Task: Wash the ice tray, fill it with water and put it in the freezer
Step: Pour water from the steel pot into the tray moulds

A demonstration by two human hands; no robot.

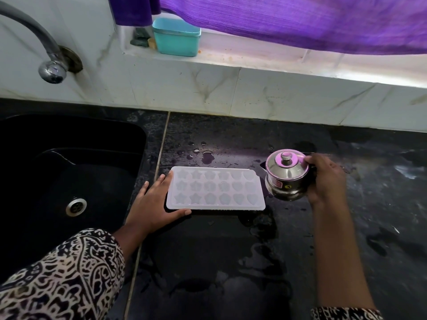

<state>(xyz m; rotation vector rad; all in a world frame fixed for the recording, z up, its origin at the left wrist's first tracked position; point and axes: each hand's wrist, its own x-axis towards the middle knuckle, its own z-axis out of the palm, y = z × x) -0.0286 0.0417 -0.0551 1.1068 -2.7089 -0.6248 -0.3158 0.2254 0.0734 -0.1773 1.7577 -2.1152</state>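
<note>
A white ice tray (216, 189) with star, flower and heart moulds lies flat on the wet black counter (208, 250), just right of the sink. My left hand (153, 204) rests against the tray's left end, thumb along its near edge and fingers at its far corner. My right hand (325, 179) grips a small lidded steel pot (286, 177) at the tray's right end; the pot leans slightly toward the tray. Whether the moulds hold water I cannot tell.
A black sink (69, 181) with a steel drain (76, 206) fills the left side, under a curved tap (49, 63). A white tiled ledge carries a teal box (176, 36) beneath a purple curtain (300, 21). Water puddles spot the counter.
</note>
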